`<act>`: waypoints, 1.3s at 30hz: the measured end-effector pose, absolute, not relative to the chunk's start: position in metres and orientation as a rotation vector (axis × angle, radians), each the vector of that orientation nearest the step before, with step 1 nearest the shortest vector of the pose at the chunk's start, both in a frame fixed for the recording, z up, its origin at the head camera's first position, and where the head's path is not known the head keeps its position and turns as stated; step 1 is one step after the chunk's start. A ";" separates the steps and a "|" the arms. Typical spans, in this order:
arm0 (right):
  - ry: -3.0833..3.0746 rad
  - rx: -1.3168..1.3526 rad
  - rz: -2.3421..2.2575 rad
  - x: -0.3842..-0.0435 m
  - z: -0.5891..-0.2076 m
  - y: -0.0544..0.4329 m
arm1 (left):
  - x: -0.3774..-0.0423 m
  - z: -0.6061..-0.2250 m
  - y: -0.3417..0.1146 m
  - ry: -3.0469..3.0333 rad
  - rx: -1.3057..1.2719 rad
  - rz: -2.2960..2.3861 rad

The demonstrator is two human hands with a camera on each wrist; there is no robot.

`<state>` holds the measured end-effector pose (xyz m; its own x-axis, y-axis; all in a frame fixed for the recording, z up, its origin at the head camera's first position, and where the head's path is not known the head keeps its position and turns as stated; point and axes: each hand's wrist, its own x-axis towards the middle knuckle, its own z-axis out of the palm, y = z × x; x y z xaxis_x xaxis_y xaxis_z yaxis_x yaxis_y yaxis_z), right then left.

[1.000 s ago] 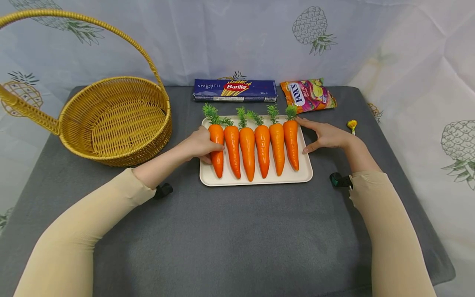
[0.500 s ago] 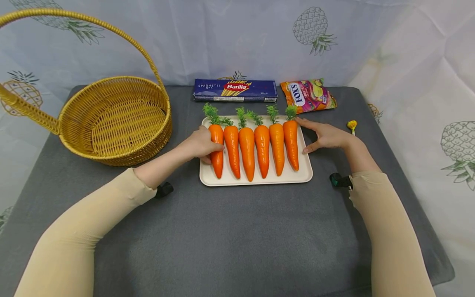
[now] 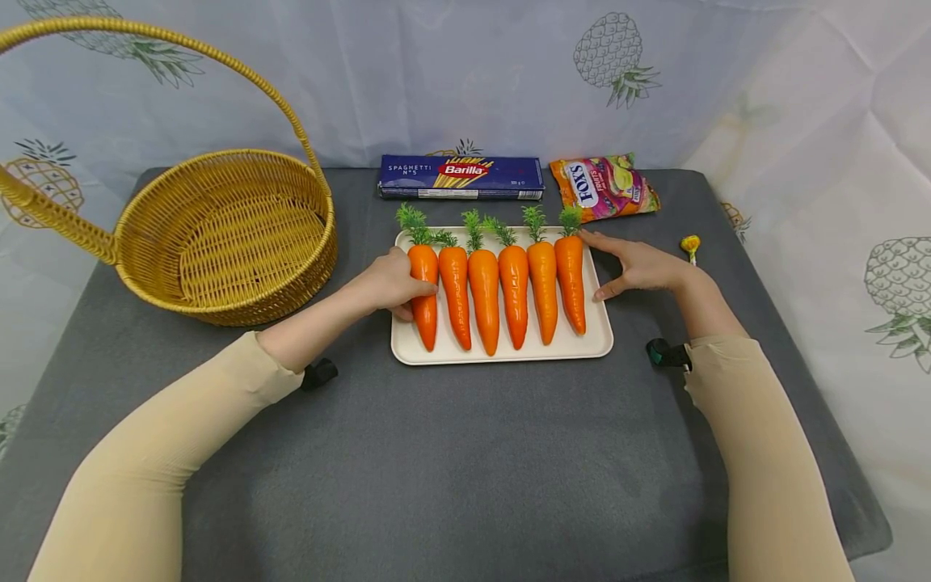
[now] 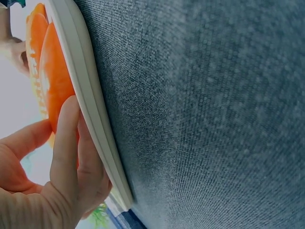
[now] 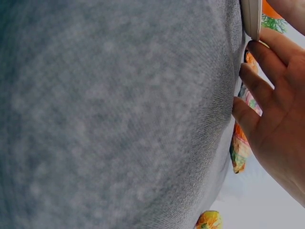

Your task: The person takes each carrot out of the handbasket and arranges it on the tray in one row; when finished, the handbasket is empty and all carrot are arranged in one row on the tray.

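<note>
A row of several orange carrots with green feathery tops lies on a cream rectangular tray (image 3: 502, 356). My left hand (image 3: 393, 283) pinches the leftmost carrot (image 3: 425, 323) between thumb and fingers, at the tray's left side. In the left wrist view, the thumb and fingertips press on both sides of that carrot (image 4: 57, 71), just above the tray rim (image 4: 93, 90). At the tray's right edge, my right hand (image 3: 643, 264) rests with fingers spread beside the rightmost carrot (image 3: 572, 279). Its fingertips touch the tray edge and the cloth in the right wrist view.
A golden wicker basket (image 3: 131, 283) with a tall handle stands at the left. Behind the tray lie a blue spaghetti box (image 3: 414, 171) and an orange candy bag (image 3: 607, 187). A yellow-wrapped lollipop (image 3: 690, 243) lies beyond the right wrist on the grey tabletop (image 3: 480, 469).
</note>
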<state>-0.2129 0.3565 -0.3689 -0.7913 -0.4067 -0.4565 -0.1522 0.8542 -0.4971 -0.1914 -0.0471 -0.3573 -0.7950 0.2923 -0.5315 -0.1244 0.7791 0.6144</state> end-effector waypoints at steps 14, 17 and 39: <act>2.460 -0.399 -0.594 -0.214 -0.371 0.359 | -0.188 -0.353 -0.052 2.365 0.134 0.859; 2.460 -0.392 -0.591 -0.214 -0.371 0.359 | -0.186 -0.348 -0.054 2.417 0.147 0.813; 2.479 -0.375 -0.651 -0.213 -0.375 0.363 | -0.169 -0.332 -0.075 2.755 0.359 0.794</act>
